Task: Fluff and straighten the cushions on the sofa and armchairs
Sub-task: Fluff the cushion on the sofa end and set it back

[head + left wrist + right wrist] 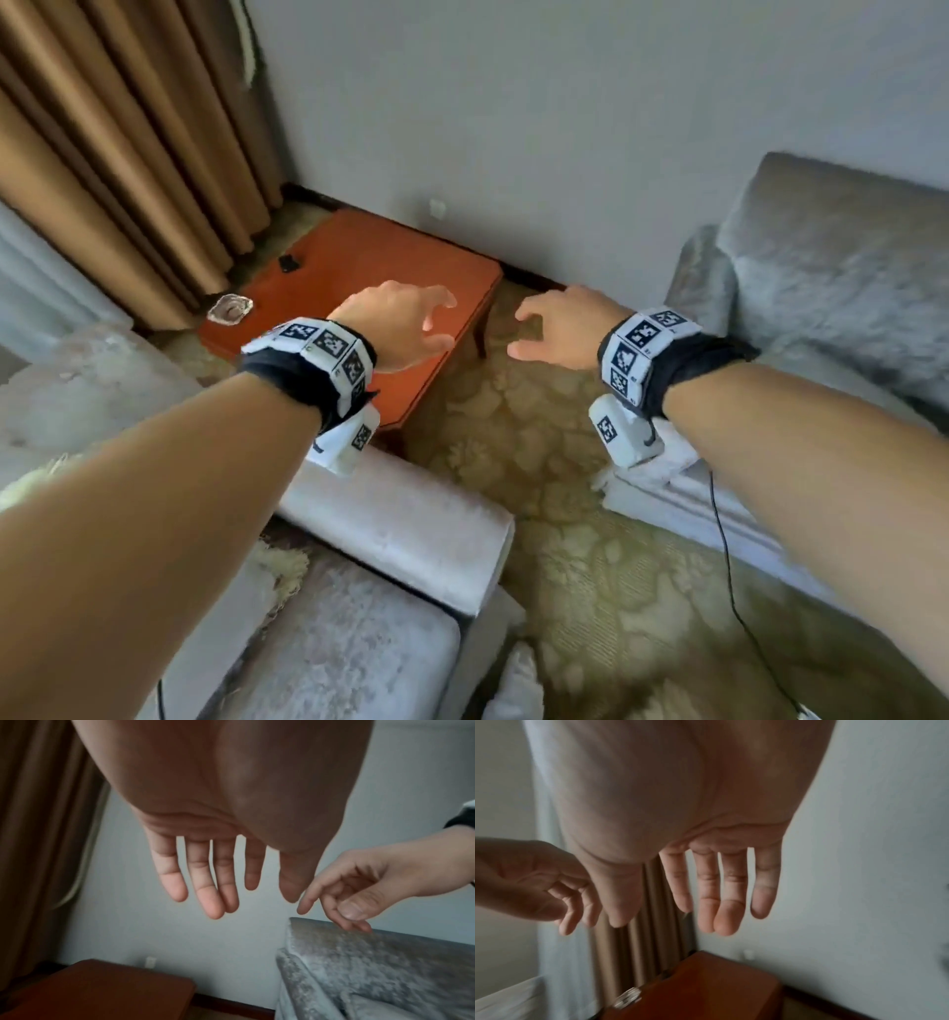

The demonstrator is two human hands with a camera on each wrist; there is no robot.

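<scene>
Both hands hover in the air over the gap between two grey velvet seats, holding nothing. My left hand (405,324) floats above the corner of the red-brown side table, fingers relaxed and spread (205,882). My right hand (554,329) hangs over the carpet, fingers loose and slightly bent (718,892). A grey velvet back cushion (842,267) leans upright on the armchair at the right, also seen in the left wrist view (372,963). The grey sofa seat cushion (339,652) lies at lower left beside its armrest (411,524). Neither hand touches any cushion.
A red-brown side table (359,288) stands in the corner with a glass ashtray (230,310) and a small black object (288,263). Brown curtains (128,154) hang at the left. Patterned carpet (565,514) fills the gap. A black cable (729,580) trails along the right seat.
</scene>
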